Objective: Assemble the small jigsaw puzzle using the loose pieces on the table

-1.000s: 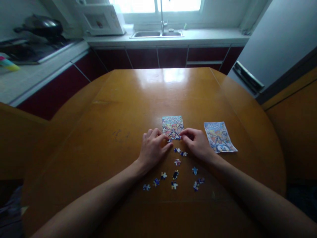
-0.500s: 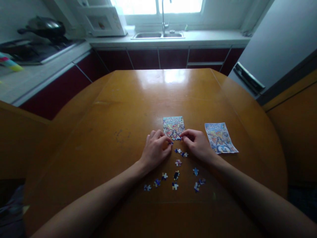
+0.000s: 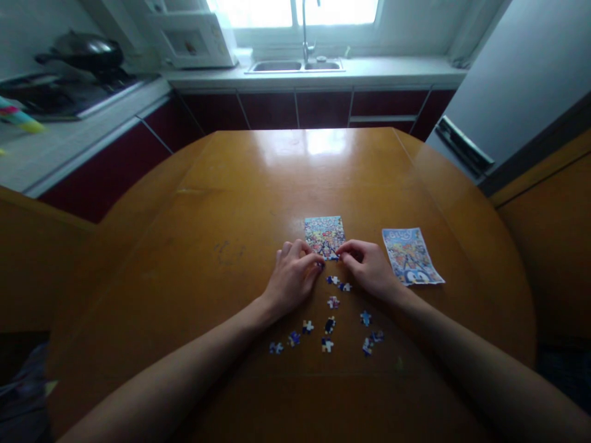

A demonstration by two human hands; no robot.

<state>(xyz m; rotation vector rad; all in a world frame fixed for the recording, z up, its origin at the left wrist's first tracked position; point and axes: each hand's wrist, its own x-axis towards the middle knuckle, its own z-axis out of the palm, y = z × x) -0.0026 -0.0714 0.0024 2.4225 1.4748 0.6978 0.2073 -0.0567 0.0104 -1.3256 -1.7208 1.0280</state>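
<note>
A partly joined jigsaw puzzle (image 3: pixel 324 232) with a crowded colourful picture lies on the wooden table (image 3: pixel 240 197). At its lower left edge, my left hand (image 3: pixel 295 271) pinches a small dark blue puzzle piece (image 3: pixel 320 264), mostly covered by the fingertips. My right hand (image 3: pixel 367 266) rests at the puzzle's lower right corner, thumb and forefinger closed together on its edge. Between my hands and toward me lie several loose pieces, among them a blue-and-white pair (image 3: pixel 338 283), a pinkish piece (image 3: pixel 333 302) and a light blue piece (image 3: pixel 365 318).
Right of my right hand lies a creased picture sheet (image 3: pixel 410 255) with a similar print. Beyond the table are a counter with a sink (image 3: pixel 295 66), a microwave (image 3: pixel 191 40), a stove with a wok (image 3: pixel 85 52), and a fridge (image 3: pixel 508 80) at the right.
My left hand has shifted slightly right and up, bringing the pinched piece against the puzzle's lower edge. My right hand stays at the corner.
</note>
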